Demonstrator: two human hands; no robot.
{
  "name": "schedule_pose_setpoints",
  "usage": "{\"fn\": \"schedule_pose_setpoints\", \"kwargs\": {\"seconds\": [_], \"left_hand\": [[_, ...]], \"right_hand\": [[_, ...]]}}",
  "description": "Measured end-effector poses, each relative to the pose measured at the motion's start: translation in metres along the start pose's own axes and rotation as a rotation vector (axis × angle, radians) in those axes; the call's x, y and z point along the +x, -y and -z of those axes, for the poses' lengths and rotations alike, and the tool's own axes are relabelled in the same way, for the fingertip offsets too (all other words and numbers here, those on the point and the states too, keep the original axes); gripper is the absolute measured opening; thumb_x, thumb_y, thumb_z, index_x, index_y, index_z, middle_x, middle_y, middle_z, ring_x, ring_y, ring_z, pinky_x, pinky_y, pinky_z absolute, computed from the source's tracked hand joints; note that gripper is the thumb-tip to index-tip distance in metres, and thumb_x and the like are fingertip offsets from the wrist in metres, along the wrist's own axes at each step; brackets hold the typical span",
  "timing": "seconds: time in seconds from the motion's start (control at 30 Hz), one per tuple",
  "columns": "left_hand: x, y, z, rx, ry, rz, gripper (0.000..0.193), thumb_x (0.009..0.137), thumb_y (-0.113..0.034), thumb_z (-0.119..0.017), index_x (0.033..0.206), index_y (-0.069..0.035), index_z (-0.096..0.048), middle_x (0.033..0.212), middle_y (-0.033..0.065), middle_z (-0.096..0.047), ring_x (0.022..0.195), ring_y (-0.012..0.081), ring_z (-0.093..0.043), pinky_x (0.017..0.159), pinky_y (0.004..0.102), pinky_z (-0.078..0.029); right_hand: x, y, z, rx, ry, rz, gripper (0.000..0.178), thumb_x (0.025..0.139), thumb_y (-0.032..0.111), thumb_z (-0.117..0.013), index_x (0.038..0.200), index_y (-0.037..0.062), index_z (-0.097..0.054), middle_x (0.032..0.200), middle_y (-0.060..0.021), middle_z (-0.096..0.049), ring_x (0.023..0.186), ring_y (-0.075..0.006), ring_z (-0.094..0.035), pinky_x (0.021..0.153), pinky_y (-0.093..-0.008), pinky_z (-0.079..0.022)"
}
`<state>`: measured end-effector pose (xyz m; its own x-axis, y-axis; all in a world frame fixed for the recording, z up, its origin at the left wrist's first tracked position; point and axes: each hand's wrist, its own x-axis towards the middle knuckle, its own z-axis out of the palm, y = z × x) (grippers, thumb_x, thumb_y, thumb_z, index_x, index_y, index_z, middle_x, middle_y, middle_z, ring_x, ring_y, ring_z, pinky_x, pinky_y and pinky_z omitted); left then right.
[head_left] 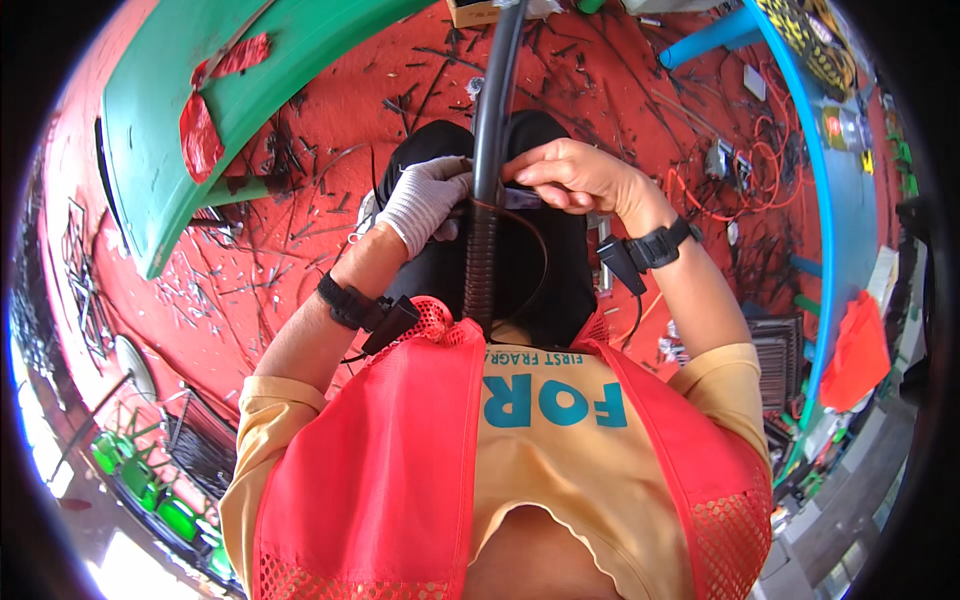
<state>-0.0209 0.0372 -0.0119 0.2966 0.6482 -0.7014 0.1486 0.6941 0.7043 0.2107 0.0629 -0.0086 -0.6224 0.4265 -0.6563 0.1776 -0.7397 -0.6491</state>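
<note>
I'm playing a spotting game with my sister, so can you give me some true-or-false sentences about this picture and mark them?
1. The left hand is gloved. True.
2. The right hand is gloved too. False: it is bare.
3. A black tube runs between the two hands. True.
4. The floor is blue. False: it is red.
5. A red cloth lies on the green table. True.
6. Both wrists are bare. False: each has a black strap.

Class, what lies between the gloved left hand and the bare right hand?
In the head view, a dark tube runs between left hand and right hand.
</note>
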Motion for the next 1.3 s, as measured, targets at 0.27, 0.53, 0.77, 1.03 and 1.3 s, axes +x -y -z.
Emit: {"fn": "schedule_pose_setpoints", "kwargs": {"seconds": [0.27, 0.53, 0.77, 1.03, 1.3], "left_hand": [[0.006, 0.009, -0.003, 0.057, -0.187, -0.029, 0.016, 0.093, -0.018, -0.059, 0.099, -0.003, -0.062, 0.066, 0.0026, -0.062, 0.04, 0.0108, -0.054, 0.032, 0.0216, -0.04], [-0.013, 0.01, 0.003, -0.094, -0.048, -0.049, 0.026, 0.096, -0.013, -0.051, 0.115, 0.002, -0.059, 0.077, 0.005, -0.064, 0.052, 0.0103, -0.057, 0.046, 0.022, -0.047], [-0.016, -0.008, 0.022, -0.209, 0.272, 0.176, 0.041, 0.095, -0.037, -0.051, 0.114, 0.0, -0.058, 0.081, 0.0063, -0.064, 0.06, 0.0136, -0.061, 0.055, 0.0219, -0.051], [-0.012, -0.014, 0.013, 0.043, 0.185, 0.112, 0.031, 0.092, -0.034, -0.058, 0.101, -0.004, -0.061, 0.075, 0.0, -0.058, 0.059, 0.0083, -0.055, 0.053, 0.0202, -0.044], [-0.005, -0.025, 0.009, 0.095, 0.26, 0.223, 0.041, 0.087, -0.032, -0.059, 0.116, -0.003, -0.064, 0.075, -0.004, -0.057, 0.059, 0.0041, -0.046, 0.054, 0.0176, -0.036]], "right_hand": [[0.0, 0.003, -0.009, -0.259, -0.047, 0.041, 0.034, 0.092, 0.016, -0.049, 0.122, 0.0086, -0.062, 0.054, -0.0002, -0.051, 0.037, -0.0051, -0.036, 0.034, -0.0211, -0.027], [0.002, -0.004, -0.015, -0.339, -0.089, 0.126, 0.034, 0.093, 0.016, -0.046, 0.122, 0.0112, -0.063, 0.06, -0.0061, -0.057, 0.041, -0.0092, -0.042, 0.036, -0.0254, -0.032], [0.004, 0.015, -0.019, -0.764, -0.113, 0.18, 0.034, 0.087, 0.011, -0.044, 0.111, 0.0133, -0.068, 0.069, -0.0117, -0.066, 0.046, -0.014, -0.054, 0.044, -0.031, -0.045], [-0.013, 0.0, -0.019, -1.277, -0.316, 0.483, 0.031, 0.082, 0.01, -0.05, 0.104, 0.0173, -0.07, 0.091, -0.0128, -0.07, 0.086, -0.0311, -0.068, 0.073, -0.0422, -0.053], [-0.011, -0.005, -0.015, -0.864, -0.196, 0.289, 0.032, 0.087, 0.012, -0.048, 0.114, 0.0105, -0.066, 0.077, -0.0122, -0.069, 0.061, -0.0216, -0.064, 0.054, -0.0344, -0.052]]}}
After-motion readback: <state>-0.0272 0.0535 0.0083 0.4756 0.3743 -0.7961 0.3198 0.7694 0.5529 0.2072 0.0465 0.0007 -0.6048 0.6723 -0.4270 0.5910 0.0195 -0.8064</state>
